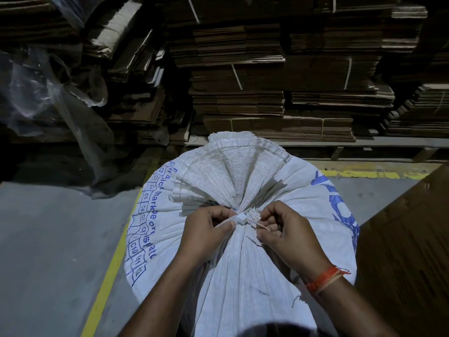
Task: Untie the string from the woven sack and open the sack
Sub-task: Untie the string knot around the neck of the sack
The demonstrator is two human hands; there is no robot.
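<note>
A big white woven sack (243, 268) with blue print stands upright in front of me, its neck gathered into a fan of pleats. A white string with a small white tag (239, 218) is tied around the neck at the centre. My left hand (206, 229) pinches the string and tag from the left. From the right, my right hand (286, 232) pinches a thin loose end of the string (263, 226). An orange thread band circles the right wrist. The knot itself is partly hidden by my fingers.
Tall stacks of flattened cardboard (267, 76) fill the back. Clear plastic sheeting (36, 88) hangs at the left. A brown cardboard sheet (408, 251) stands close on the right. The grey floor (48, 239) carries a yellow line (109, 276) beside the sack.
</note>
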